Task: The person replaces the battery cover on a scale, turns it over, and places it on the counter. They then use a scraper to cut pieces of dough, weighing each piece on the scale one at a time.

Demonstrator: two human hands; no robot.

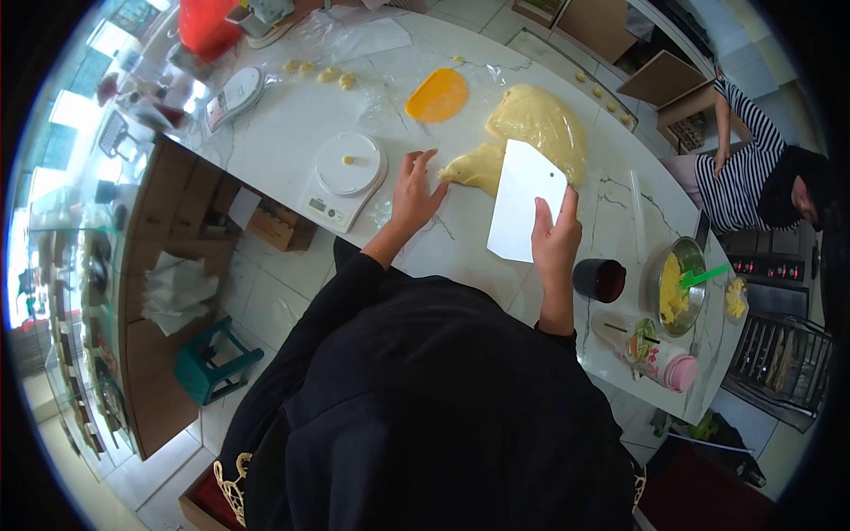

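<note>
A large mass of pale yellow dough (538,122) lies on the white marbled table, with a narrower tongue reaching left. Its tip is beside my left hand (414,195), whose fingers are apart and hold nothing. My right hand (557,232) grips a white flat scraper (524,208), which covers part of the dough's lower edge. To the left of my left hand stands a white kitchen scale (341,205) with a small dough piece (348,160) on its round plate. An orange scraper (437,96) lies behind, left of the dough.
Small dough pieces (328,75) lie at the back left near another scale (235,97). At right are a dark cup (599,280), a metal bowl (699,307) of yellow filling and a pink-capped bottle (670,368). A person in stripes (739,173) stands beyond the table.
</note>
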